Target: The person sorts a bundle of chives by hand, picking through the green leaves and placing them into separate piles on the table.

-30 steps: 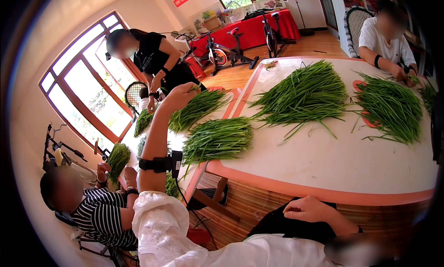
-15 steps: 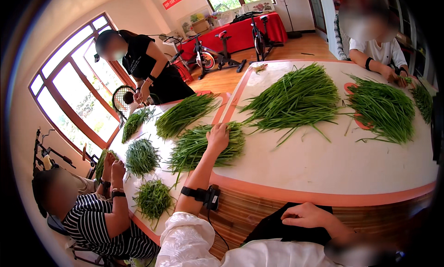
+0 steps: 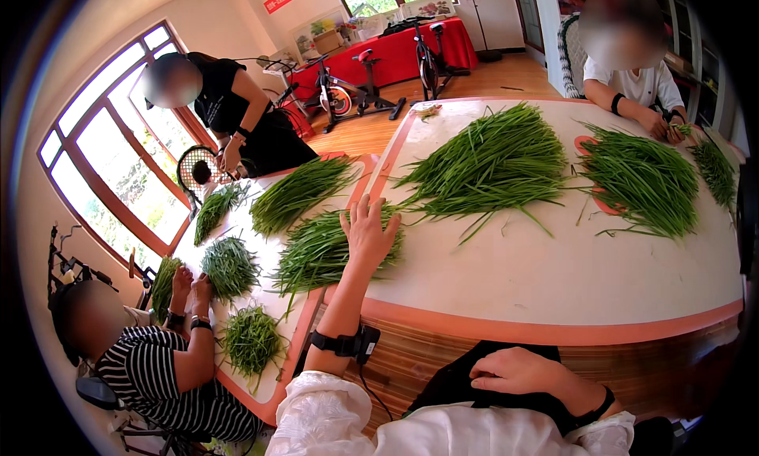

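Note:
My left hand lies flat, fingers spread, on a pile of long green chive stalks at the near left edge of the white table. A black wrist device is strapped on that forearm. My right hand rests below the table edge on my dark lap, fingers loosely curled, holding nothing. A larger chive heap lies further in on the table, beyond my left hand.
Another chive pile lies at the right, where a seated person sorts stalks. A person in a striped shirt and a person in black work at a second table with several bundles. Exercise bikes stand behind.
My left arm has come down from a raised reach over the second table and now rests on the nearest chive pile. My right hand stays on my lap.

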Demonstrator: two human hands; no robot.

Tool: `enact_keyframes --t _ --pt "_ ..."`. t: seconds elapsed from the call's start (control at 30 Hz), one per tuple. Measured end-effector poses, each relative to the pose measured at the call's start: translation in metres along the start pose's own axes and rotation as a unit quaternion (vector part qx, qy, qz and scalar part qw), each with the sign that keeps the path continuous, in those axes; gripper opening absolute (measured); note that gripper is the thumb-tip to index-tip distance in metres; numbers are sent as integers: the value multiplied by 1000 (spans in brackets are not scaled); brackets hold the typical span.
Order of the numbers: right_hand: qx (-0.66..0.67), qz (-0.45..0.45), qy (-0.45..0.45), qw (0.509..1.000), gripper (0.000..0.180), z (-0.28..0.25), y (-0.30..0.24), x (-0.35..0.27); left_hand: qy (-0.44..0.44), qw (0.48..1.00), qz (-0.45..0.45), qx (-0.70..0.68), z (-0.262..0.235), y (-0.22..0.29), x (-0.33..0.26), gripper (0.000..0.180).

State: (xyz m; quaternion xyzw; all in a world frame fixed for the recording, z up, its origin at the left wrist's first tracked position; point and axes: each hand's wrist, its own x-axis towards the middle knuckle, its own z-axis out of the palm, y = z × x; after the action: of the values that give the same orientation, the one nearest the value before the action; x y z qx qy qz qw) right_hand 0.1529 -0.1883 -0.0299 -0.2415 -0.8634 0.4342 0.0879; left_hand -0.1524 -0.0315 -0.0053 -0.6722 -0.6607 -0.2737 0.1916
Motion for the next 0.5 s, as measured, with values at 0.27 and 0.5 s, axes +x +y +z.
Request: enact_keyframes --t 0.27,0.5 --pt "-354 -250 283 856 12 -69 -137 -4 -276 856 115 -421 -37 126 -24 23" --pt "-456 -266 200 825 10 -63 -156 -13 -415 789 158 -425 -15 169 -20 23"
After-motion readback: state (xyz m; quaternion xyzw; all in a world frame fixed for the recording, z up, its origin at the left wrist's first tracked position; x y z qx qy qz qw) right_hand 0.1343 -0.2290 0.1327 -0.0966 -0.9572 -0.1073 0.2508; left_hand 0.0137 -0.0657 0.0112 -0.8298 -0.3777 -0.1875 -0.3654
